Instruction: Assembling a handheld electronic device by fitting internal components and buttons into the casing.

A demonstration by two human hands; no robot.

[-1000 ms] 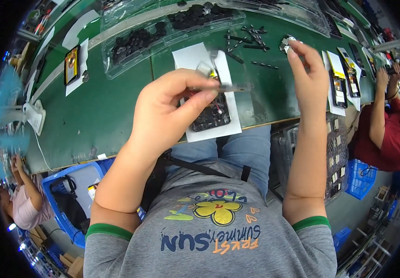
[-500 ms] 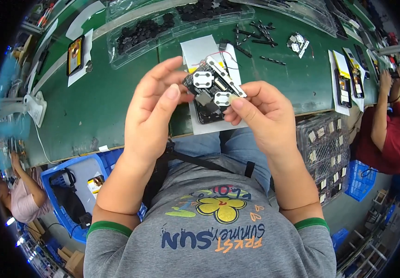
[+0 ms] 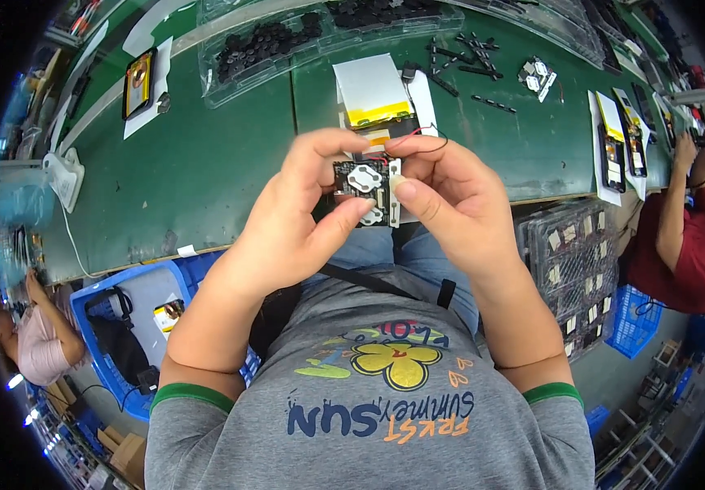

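Head: left hand (image 3: 287, 224), right hand (image 3: 458, 200) grip circuit board (image 3: 362, 181)

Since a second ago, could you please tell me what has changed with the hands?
The right hand came back from the bench's far right and joined the left hand on the small circuit board, now lifted nearer the chest. The parts trays stayed put.

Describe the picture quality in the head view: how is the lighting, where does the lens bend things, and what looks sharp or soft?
Head view: even, bright light, with hardly any shadow on the green table; its front edge bows from fisheye distortion and the corners go black; the left hand, right hand and small circuit board are sharp; the blue crate near the rim looks softer and squeezed.
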